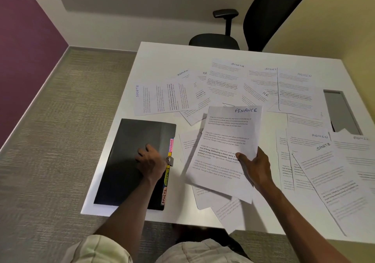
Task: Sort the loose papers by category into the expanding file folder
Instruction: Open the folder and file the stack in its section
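Note:
A black expanding file folder [125,161] lies closed at the table's left front, coloured tabs reading FINANCE, ADMIN and SPORTS showing along its right edge [169,161]. My left hand [151,161] rests on the folder's cover by the clasp, fingers slightly bent. My right hand [256,165] pinches a sheet headed FINANCE [225,141] by its right edge and holds it lifted above the table, just right of the folder. Loose printed papers headed SPORTS, ADMIN and HR [223,80] lie spread over the table.
More overlapping sheets [328,171] cover the table's right side, and some hang over the front edge [229,216]. A grey cable slot [341,110] sits at the right. A black office chair [253,23] stands behind the white table [162,58]. Carpet lies to the left.

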